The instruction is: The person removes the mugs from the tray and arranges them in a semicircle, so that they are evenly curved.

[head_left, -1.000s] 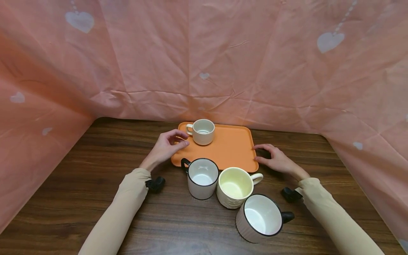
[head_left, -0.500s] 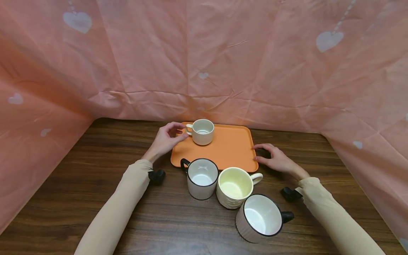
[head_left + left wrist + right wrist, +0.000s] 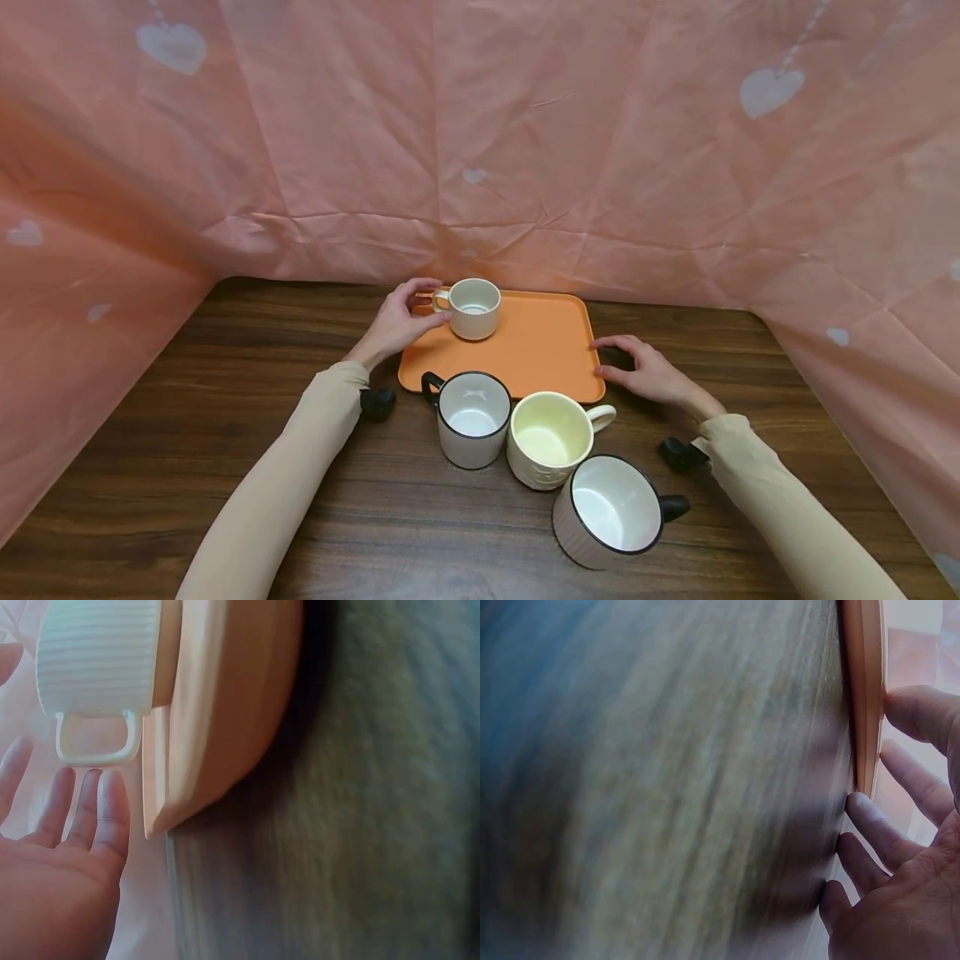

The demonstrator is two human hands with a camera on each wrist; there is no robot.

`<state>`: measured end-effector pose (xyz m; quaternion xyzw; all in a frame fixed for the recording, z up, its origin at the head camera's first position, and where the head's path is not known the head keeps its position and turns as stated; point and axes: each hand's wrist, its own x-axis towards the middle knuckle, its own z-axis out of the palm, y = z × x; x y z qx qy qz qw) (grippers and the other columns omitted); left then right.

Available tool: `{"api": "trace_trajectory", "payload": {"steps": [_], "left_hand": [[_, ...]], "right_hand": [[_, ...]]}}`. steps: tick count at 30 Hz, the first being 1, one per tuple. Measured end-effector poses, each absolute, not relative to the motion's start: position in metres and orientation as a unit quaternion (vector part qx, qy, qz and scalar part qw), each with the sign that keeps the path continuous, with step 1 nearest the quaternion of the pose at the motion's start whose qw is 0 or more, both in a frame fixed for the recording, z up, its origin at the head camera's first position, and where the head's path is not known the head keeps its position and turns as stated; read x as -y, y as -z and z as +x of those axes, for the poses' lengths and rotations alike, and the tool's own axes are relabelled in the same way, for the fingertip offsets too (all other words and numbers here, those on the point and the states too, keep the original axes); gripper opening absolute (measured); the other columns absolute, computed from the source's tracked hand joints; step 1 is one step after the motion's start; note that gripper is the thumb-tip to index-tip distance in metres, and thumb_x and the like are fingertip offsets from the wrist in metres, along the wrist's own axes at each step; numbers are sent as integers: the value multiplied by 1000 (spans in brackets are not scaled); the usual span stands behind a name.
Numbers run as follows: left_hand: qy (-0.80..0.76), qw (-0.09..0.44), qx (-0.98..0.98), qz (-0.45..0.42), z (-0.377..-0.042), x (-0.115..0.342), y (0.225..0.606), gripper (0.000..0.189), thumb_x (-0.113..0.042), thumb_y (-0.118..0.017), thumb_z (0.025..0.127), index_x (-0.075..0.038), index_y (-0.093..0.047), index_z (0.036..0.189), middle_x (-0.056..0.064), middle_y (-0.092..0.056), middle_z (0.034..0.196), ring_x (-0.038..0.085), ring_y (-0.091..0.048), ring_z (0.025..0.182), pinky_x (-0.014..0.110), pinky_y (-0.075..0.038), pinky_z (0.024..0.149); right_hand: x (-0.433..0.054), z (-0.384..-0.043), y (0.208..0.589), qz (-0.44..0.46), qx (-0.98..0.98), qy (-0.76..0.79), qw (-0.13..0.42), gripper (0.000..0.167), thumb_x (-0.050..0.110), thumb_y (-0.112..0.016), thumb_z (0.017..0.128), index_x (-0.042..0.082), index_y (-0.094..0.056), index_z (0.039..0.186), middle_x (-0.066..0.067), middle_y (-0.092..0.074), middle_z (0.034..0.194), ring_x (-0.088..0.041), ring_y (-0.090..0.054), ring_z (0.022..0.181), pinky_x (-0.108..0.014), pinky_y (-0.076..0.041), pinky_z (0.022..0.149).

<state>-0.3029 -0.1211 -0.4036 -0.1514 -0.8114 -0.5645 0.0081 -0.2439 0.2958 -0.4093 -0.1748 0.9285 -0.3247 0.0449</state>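
A small ribbed white cup (image 3: 474,323) stands upright toward the left end of an orange tray (image 3: 536,346), its handle (image 3: 99,759) pointing left. My left hand (image 3: 399,323) reaches around that handle side, thumb in front and fingers behind. In the left wrist view its fingers are nearly straight, with the fingertips (image 3: 112,787) just short of the handle. At the tray's right edge, my right hand (image 3: 651,373) has its thumb and index finger against the rim. The other fingers of that hand spread loosely over the table, as the right wrist view shows.
In front of the tray are a white mug (image 3: 471,448) with black rim and handle, a pale yellow mug (image 3: 538,471), and a larger black-rimmed mug (image 3: 581,537) nearer the body. A pink cloth (image 3: 517,167) walls the dark wooden table (image 3: 420,517).
My left hand has moved forward and right, from the tray's left side up to the cup's handle. Right hand, tray and mugs stay put; the head view has shifted slightly.
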Motion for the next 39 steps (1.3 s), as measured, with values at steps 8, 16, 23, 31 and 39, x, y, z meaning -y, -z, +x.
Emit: {"api": "trace_trajectory", "payload": {"steps": [8, 16, 23, 31, 39], "left_hand": [[556, -28, 816, -157, -307, 116, 404, 70, -22, -82, 88, -9, -48, 148, 13, -52, 148, 35, -52, 136, 49, -49, 110], [540, -48, 826, -151, -308, 114, 407, 78, -24, -83, 87, -10, -44, 152, 11, -51, 150, 32, -54, 135, 44, -51, 108], [524, -39, 838, -146, -309, 112, 405, 74, -27, -85, 86, -11, -48, 148, 10, -54, 147, 31, -54, 135, 45, -49, 110], [507, -33, 851, -135, -308, 112, 407, 65, -37, -85, 84, -15, -56, 138, 8, -56, 139, 31, -53, 128, 48, -46, 111], [508, -16, 854, -112, -304, 109, 412, 58, -38, -86, 83, -12, -59, 127, 10, -60, 116, 27, -54, 106, 36, -46, 90]], "right_hand": [[-294, -244, 408, -173, -930, 321, 49, 43, 25, -70, 97, 10, -61, 137, -21, -56, 142, -42, -45, 138, -65, -32, 115], [-294, -243, 407, -169, -932, 317, 56, 44, 27, -70, 98, 10, -61, 137, -21, -55, 143, -42, -45, 138, -66, -32, 115], [-294, -244, 406, -178, -930, 319, 52, 44, 25, -70, 98, 9, -60, 137, -22, -56, 142, -43, -45, 138, -65, -32, 114], [-296, -244, 407, -174, -932, 314, 53, 44, 27, -70, 98, 10, -61, 137, -21, -56, 143, -42, -46, 138, -65, -33, 115], [-298, -243, 409, -182, -930, 316, 49, 43, 25, -71, 97, 9, -62, 136, -22, -58, 141, -43, -47, 136, -66, -33, 114]]}}
